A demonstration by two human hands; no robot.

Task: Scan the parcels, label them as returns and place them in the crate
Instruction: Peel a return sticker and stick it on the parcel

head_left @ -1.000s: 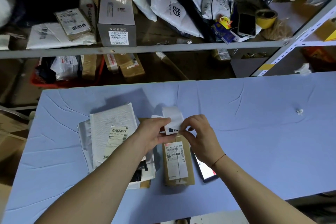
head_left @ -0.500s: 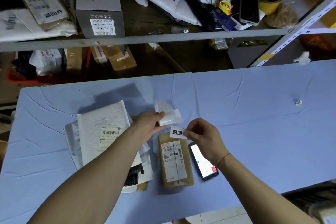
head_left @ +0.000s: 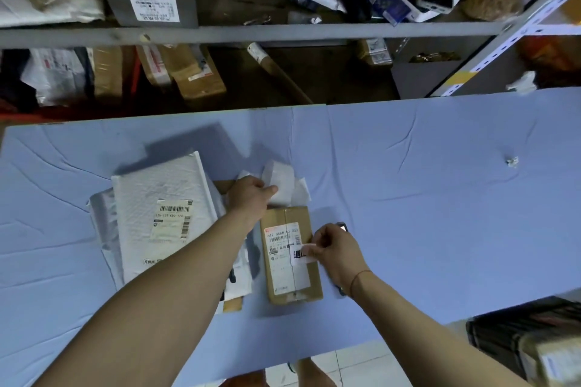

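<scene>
At nine o'clock on the blue cloth-covered table (head_left: pixel 440 198) lies the white padded mailer with a barcode label (head_left: pixel 163 214), on top of a flatter white plastic bag (head_left: pixel 100 229), both where they were half a second ago. Your left hand (head_left: pixel 250 198) has drawn back a little toward ten o'clock of the small brown cardboard parcel (head_left: pixel 290 256); its fingers are curled, thumb and fingers pinching the white roll of label backing paper (head_left: pixel 281 185), which sits just above the parcel's far end. The parcel lies flat at the table's centre, long side running twelve to six, its white shipping label (head_left: pixel 284 248) facing up.

Half a second ago your right hand (head_left: pixel 338 253) held the small white return sticker with black characters (head_left: pixel 300 254) in the air above the parcel's top edge. Now that hand has come down to three o'clock of the parcel, and the sticker lies on the shipping label's right side, fingertips pinching its right edge; whether it is fully stuck down you cannot tell. The hand now covers most of the black smartphone (head_left: pixel 341 225), only a corner showing.

At five o'clock, off the table's edge, a dark crate (head_left: pixel 503 333) holds a wrapped parcel.
</scene>
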